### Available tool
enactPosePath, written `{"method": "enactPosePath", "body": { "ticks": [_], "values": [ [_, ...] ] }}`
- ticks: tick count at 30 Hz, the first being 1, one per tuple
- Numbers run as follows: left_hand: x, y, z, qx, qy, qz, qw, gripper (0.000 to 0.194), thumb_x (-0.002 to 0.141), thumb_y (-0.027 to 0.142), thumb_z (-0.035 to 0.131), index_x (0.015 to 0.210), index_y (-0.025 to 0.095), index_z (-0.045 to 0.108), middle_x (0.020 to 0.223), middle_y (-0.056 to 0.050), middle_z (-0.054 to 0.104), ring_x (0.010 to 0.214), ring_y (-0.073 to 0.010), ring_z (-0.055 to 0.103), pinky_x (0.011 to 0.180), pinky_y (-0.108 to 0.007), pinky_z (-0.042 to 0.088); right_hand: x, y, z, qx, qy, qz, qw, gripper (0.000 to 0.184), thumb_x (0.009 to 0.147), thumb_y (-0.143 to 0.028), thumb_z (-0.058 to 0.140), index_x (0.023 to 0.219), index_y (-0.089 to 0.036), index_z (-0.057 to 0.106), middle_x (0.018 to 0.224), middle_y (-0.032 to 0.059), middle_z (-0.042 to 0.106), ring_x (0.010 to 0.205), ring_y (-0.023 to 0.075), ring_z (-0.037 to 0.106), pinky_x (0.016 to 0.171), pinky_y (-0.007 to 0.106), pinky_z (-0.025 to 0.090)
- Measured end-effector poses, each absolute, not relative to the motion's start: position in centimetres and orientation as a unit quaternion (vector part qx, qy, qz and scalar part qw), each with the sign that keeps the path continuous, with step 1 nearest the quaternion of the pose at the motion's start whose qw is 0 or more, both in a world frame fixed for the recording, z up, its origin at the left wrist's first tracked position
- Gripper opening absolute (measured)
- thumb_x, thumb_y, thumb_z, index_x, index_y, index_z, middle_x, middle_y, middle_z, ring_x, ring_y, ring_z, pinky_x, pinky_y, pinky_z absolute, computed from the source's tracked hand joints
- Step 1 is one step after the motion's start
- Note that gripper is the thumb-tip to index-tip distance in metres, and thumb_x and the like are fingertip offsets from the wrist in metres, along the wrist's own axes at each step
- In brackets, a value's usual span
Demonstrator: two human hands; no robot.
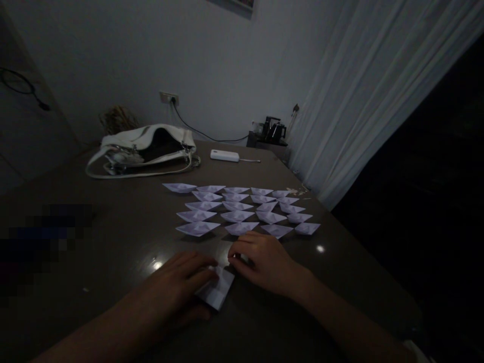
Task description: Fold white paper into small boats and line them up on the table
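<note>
A small folded square of white paper [219, 290] lies on the dark table in front of me. My left hand [185, 277] rests over its left side, with fingers on top holding it against the table. Just beyond its upper right corner is my right hand [260, 262], the thumb and fingertips curled together. I see nothing between those fingertips. Several folded paper boats [237, 216] stand in rows behind both hands, and the nearest row almost meets my right knuckles.
A white handbag [147, 143] lies at the back left. Near the far edge is a white power bank [224, 156] with a strap. A black kettle [277, 132] stands beyond the table. White curtains [340, 96] hang along the right, by the table's edge.
</note>
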State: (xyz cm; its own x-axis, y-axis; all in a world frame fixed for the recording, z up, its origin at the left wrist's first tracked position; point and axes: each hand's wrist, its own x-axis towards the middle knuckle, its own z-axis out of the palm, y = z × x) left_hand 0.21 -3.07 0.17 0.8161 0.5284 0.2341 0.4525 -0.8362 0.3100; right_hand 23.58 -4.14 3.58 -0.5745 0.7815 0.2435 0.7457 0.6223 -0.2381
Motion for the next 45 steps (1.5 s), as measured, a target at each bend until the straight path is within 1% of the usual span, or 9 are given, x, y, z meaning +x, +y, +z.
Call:
{"method": "enactPosePath", "body": {
  "ticks": [7,13,18,21,24,29,32,37,45],
  "values": [
    [-0.1,-2.4,0.9,0.953,0.228,0.12,0.16,0.012,0.093,0.023,0.055,0.102,0.021,0.064,0.102,-0.005,0.067,0.09,-0.0215,0.065,0.076,-0.03,0.049,23.2,-4.0,2.6,-0.411,-0.888,0.043,0.201,0.011,0.09,-0.021,0.056,0.087,-0.016,0.065,0.083,0.004,0.068,0.078,0.0166,0.061,0.068,0.025,0.041],
    [-0.7,-1.9,1.7,0.919,0.266,0.217,0.195,0.028,0.098,0.026,0.039,0.094,0.018,0.066,0.089,-0.005,0.067,0.079,-0.0181,0.065,0.069,-0.025,0.048,23.3,-4.1,2.8,-0.41,-0.867,0.119,0.255,0.029,0.094,-0.038,0.055,0.11,-0.016,0.064,0.096,0.0063,0.07,0.08,0.0164,0.063,0.071,0.026,0.045],
    [-0.7,-0.9,1.4,0.853,0.353,0.27,0.273,0.036,0.095,0.04,0.043,0.08,0.017,0.066,0.074,-0.002,0.068,0.066,-0.0182,0.064,0.06,-0.023,0.047,22.9,-3.9,1.9,-0.373,-0.871,0.183,0.262,0.065,0.072,-0.051,0.077,0.123,-0.015,0.059,0.105,0.0086,0.069,0.075,0.0165,0.062,0.066,0.025,0.045],
    [-0.3,-0.7,1.2,0.827,0.373,0.271,0.322,0.041,0.093,0.046,0.044,0.074,0.017,0.065,0.063,0.0,0.064,0.059,-0.0178,0.061,0.053,-0.022,0.044,22.4,-3.6,1.0,-0.401,-0.845,0.21,0.286,0.026,0.082,-0.032,0.071,0.102,-0.016,0.068,0.083,0.0028,0.069,0.068,0.0136,0.06,0.062,0.022,0.043],
    [0.0,-0.8,1.3,0.802,0.376,0.29,0.363,0.039,0.093,0.047,0.044,0.08,0.017,0.065,0.067,0.0,0.066,0.06,-0.0179,0.062,0.054,-0.023,0.047,22.0,-3.2,0.6,-0.429,-0.809,0.242,0.32,0.009,0.083,-0.024,0.068,0.085,-0.015,0.069,0.069,-0.0015,0.062,0.06,0.0109,0.055,0.057,0.02,0.04],
    [-0.3,-1.3,1.8,0.796,0.372,0.33,0.344,0.032,0.094,0.042,0.046,0.111,0.019,0.06,0.091,-0.004,0.071,0.077,-0.0205,0.067,0.068,-0.027,0.053,21.8,-2.6,0.2,-0.431,-0.757,0.305,0.386,0.01,0.081,-0.023,0.067,0.078,-0.014,0.066,0.064,-0.0026,0.057,0.057,0.0104,0.051,0.054,0.02,0.037],
    [-0.5,-1.4,1.9,0.814,0.359,0.331,0.314,0.028,0.094,0.04,0.049,0.109,0.019,0.059,0.098,-0.006,0.072,0.089,-0.0229,0.068,0.077,-0.03,0.054,21.7,-2.5,-0.3,-0.412,-0.732,0.348,0.416,0.013,0.081,-0.025,0.067,0.088,-0.014,0.065,0.072,-0.0008,0.06,0.061,0.0115,0.054,0.057,0.022,0.04],
    [-0.4,-1.4,1.7,0.819,0.344,0.339,0.309,0.026,0.09,0.039,0.057,0.106,0.018,0.059,0.093,-0.006,0.07,0.083,-0.0219,0.067,0.075,-0.031,0.054,21.6,-2.5,-0.7,-0.404,-0.702,0.376,0.45,0.046,0.078,-0.023,0.071,0.12,-0.019,0.053,0.07,-0.0036,0.058,0.059,0.0125,0.056,0.056,0.022,0.042],
    [-0.5,-1.0,1.3,0.795,0.348,0.338,0.365,0.027,0.086,0.042,0.062,0.094,0.017,0.059,0.087,-0.004,0.068,0.08,-0.0209,0.065,0.075,-0.033,0.054,21.5,-2.6,-0.8,-0.4,-0.691,0.385,0.462,0.028,0.078,-0.024,0.07,0.104,-0.018,0.06,0.068,-0.0034,0.058,0.057,0.0108,0.054,0.055,0.022,0.041]
  ]
}}
